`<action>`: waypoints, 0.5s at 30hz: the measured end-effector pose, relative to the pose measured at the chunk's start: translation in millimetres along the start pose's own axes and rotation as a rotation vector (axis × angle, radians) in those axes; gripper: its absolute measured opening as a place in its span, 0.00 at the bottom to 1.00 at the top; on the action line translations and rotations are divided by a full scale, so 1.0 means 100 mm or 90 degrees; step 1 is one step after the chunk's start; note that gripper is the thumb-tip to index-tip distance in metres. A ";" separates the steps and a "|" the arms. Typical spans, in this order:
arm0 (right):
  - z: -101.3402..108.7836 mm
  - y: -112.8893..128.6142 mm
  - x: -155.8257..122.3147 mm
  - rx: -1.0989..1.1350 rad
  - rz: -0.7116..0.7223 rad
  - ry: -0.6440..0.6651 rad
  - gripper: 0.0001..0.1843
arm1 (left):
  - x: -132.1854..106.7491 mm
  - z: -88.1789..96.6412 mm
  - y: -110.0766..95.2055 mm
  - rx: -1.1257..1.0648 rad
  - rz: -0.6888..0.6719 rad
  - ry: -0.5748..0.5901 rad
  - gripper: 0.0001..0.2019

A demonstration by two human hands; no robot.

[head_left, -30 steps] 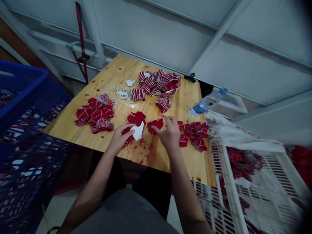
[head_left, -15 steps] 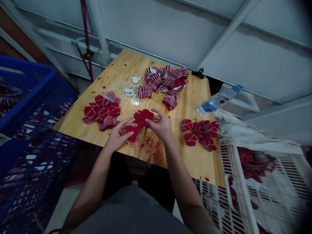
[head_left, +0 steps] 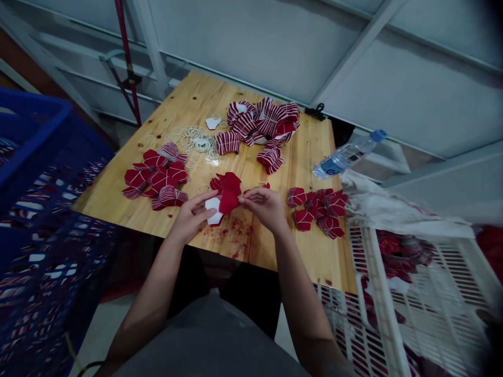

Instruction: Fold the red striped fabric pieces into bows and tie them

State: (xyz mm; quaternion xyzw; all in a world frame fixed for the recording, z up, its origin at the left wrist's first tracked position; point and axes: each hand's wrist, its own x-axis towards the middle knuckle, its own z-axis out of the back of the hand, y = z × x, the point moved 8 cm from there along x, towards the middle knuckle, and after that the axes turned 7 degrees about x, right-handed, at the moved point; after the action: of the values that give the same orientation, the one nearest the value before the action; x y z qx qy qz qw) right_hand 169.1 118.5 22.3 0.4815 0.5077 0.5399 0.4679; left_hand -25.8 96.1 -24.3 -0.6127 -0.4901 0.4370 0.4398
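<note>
My left hand [head_left: 192, 215] and my right hand [head_left: 265, 206] meet above the near part of the wooden table [head_left: 299, 157]. Between them they pinch a stack of red fabric pieces [head_left: 228, 191]. A white cut piece of card or fabric [head_left: 213, 211] shows under my left fingers, against the stack. Nearest my right hand, on the right, lie red bundles tied with white striped thread [head_left: 316, 209]. A similar group [head_left: 155, 178] lies left of my left hand. Further back are red-and-white striped bundles [head_left: 261, 123] and a loose heap of rubber bands [head_left: 197, 143].
A blue plastic crate [head_left: 35, 104] holding striped pieces stands on the left. On the right are a water bottle [head_left: 345, 158], a white cloth [head_left: 396, 208] and a white slatted crate [head_left: 377, 272] with red pieces. Red stains mark the table's near edge.
My hands have come together on the red stack, and the white piece shows again at its left side. The view has shifted slightly.
</note>
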 end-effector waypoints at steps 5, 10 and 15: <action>0.62 0.12 0.08 -0.233 0.031 -0.074 0.14 | 0.09 -0.13 0.02 0.061 -0.008 -0.027 0.31; 0.24 0.40 -0.09 -0.378 0.185 -0.063 0.14 | 0.12 -0.17 0.02 0.114 -0.015 -0.110 0.26; -0.45 0.29 -0.27 -0.325 0.148 0.026 0.14 | 0.06 -0.20 -0.01 0.049 0.024 -0.049 0.16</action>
State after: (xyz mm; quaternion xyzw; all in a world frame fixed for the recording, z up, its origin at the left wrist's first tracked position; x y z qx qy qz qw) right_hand 126.6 85.7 48.9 0.3923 0.3055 0.7099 0.4988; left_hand -5.6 100.2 -19.0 -0.5872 -0.4775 0.4872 0.4358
